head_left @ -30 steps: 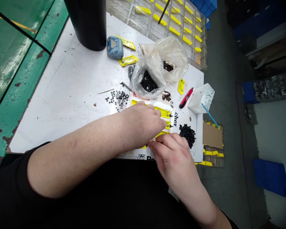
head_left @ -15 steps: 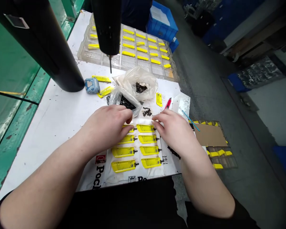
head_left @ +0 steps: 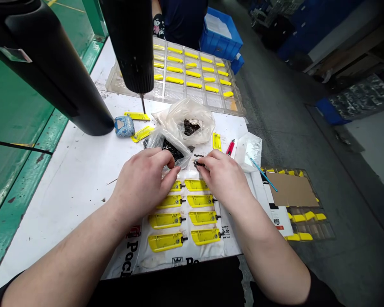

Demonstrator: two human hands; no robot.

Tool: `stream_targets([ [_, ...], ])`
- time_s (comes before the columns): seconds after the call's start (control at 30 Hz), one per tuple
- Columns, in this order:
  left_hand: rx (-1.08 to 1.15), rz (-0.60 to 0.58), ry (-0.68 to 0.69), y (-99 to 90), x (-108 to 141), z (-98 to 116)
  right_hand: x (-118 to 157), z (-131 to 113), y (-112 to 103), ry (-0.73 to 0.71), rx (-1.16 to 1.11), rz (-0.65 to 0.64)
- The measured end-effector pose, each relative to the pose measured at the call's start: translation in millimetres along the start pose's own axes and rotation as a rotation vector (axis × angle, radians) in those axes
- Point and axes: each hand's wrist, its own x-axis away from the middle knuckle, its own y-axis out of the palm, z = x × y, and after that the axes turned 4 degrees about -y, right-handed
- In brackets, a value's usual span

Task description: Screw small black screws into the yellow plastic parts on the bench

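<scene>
My right hand [head_left: 225, 177] reaches to a small pile of little black parts [head_left: 197, 156], its thumb and fingertips pinched on one of them. My left hand [head_left: 147, 177] hovers over the upper left yellow pieces, thumb and forefinger brought together; whatever is between them is too small to make out. Two columns of curved yellow plastic pieces [head_left: 164, 221] lie on a white plastic sheet [head_left: 141, 256], a small black part at the right end of each visible one. The left hand partly covers the upper left pieces.
An electric screwdriver [head_left: 131, 55] hangs point down above the table, beside a tall black bottle [head_left: 60, 81]. Bags of black parts [head_left: 192, 106], a red cutter [head_left: 230, 147] and a blue stick [head_left: 264, 175] lie around. A tray of yellow pieces [head_left: 176, 91] stands behind; a person [head_left: 185, 21] is beyond.
My right hand has moved from beside the top yellow pieces to the pile of black parts. My left hand stays near the upper left pieces. The view has tilted slightly.
</scene>
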Motion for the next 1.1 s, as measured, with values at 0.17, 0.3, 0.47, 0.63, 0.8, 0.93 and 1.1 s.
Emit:
stream_targets([
  [0.17,0.044,-0.023,-0.011,2.2,-0.8,0.5,-1.4,1.9,2.4,-0.02,0.02,0.019],
  [0.3,0.067,-0.04,-0.032,1.3,-1.9,1.2,1.0,3.9,2.9,-0.048,0.033,0.036],
  [0.47,0.073,-0.044,-0.03,1.8,-1.4,1.6,0.7,4.6,2.7,-0.063,0.049,0.047],
  [0.63,0.087,-0.05,-0.032,2.0,-1.2,1.8,0.0,6.7,4.1,-0.061,0.045,0.046],
  [0.8,0.126,-0.05,-0.029,-1.7,0.5,4.0,3.8,10.5,2.2,-0.086,-0.101,0.134],
  [0.93,0.334,-0.093,-0.08,-7.3,1.3,8.9,11.8,5.5,-14.8,-0.04,-0.497,0.163],
  [1.1,0.87,-0.369,-0.284,-9.7,3.2,15.1,24.8,-7.4,-33.9,-0.011,-0.897,0.176],
])
